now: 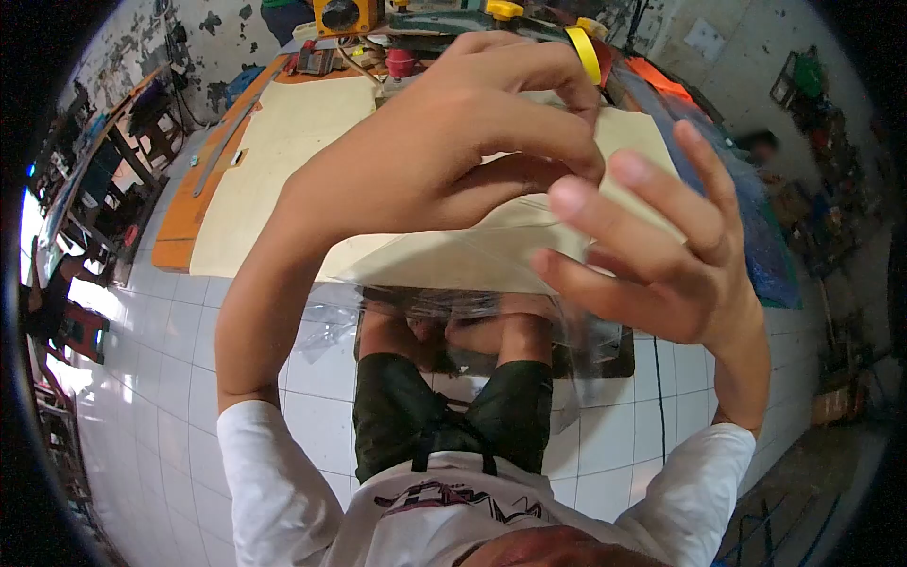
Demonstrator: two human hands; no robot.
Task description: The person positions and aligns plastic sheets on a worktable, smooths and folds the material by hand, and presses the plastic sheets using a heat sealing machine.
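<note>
My left hand [463, 132] is raised over the table, its fingers curled inward and pressed together around something too hidden to name. Close to its fingertips, my right hand [661, 246] has its fingers spread and slightly blurred. A thin clear plastic sheet [425, 260] hangs below both hands, over the table's front edge and above my lap. Whether either hand grips this sheet cannot be made out. Under it, a cream sheet [283, 161] covers much of the wooden table [175, 241].
At the table's back are a yellow tape roll [585, 55], a red spool [401, 62] and a yellow machine [346, 15]. A metal ruler [219, 156] lies at the left edge. Bluish plastic [765, 236] hangs at the right. A person's arm [66, 274] shows far left.
</note>
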